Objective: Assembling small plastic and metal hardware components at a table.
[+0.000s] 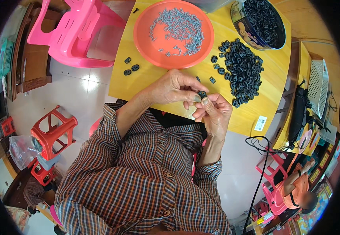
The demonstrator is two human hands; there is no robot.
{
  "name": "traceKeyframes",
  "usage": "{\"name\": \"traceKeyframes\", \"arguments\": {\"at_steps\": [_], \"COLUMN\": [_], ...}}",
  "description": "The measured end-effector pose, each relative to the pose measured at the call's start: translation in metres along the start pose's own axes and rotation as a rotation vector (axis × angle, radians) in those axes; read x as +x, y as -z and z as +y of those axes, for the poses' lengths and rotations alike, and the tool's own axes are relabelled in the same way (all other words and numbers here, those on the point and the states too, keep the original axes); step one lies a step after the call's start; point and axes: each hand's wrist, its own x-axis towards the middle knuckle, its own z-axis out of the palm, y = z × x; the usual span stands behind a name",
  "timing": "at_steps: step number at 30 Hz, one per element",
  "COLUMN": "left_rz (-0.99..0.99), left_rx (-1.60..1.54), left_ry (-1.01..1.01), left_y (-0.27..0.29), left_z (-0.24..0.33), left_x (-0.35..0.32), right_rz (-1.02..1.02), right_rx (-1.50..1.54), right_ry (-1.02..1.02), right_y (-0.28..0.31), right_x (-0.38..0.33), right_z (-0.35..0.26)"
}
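Note:
My left hand (176, 89) and my right hand (216, 112) meet over the table's near edge. Between their thumbs and fingertips they pinch a small black plastic piece (202, 94). Just beyond my hands lies an orange-red plastic plate (141, 39), with many small silvery screws (183, 28) spread over its far and right parts. Right of the plate a heap of black plastic pieces (242, 72), each with holes in it, covers the tabletop. A loose piece (212, 80) rests close to my fingers. Three more pieces (127, 72) lie apart on the left.
At the far right of the yellow table (273, 84) stands a round tin (245, 33) full of black pieces. A white label (260, 123) lies near the right edge. A pink chair (74, 37) and red stool (53, 129) stand left. Another person (294, 188) sits at lower right.

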Motion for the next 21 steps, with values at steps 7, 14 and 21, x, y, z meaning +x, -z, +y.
{"name": "traceKeyframes", "arguments": {"at_steps": [7,14,21], "left_rz": [-0.009,0.066,0.133], "left_rx": [0.068,0.073,0.101], "left_ry": [-0.054,-0.121,-0.133], "left_y": [-0.002,-0.01,-0.011], "left_z": [0.002,-0.005,-0.001], "left_x": [0.001,0.001,-0.001], "right_rz": [-0.018,-0.004,0.024], "right_rx": [-0.012,-0.025,-0.069], "right_ry": [-0.025,0.001,0.081], "right_y": [0.0,-0.001,-0.01], "right_x": [0.0,0.001,-0.001], "right_z": [-0.001,-0.004,-0.002]}}
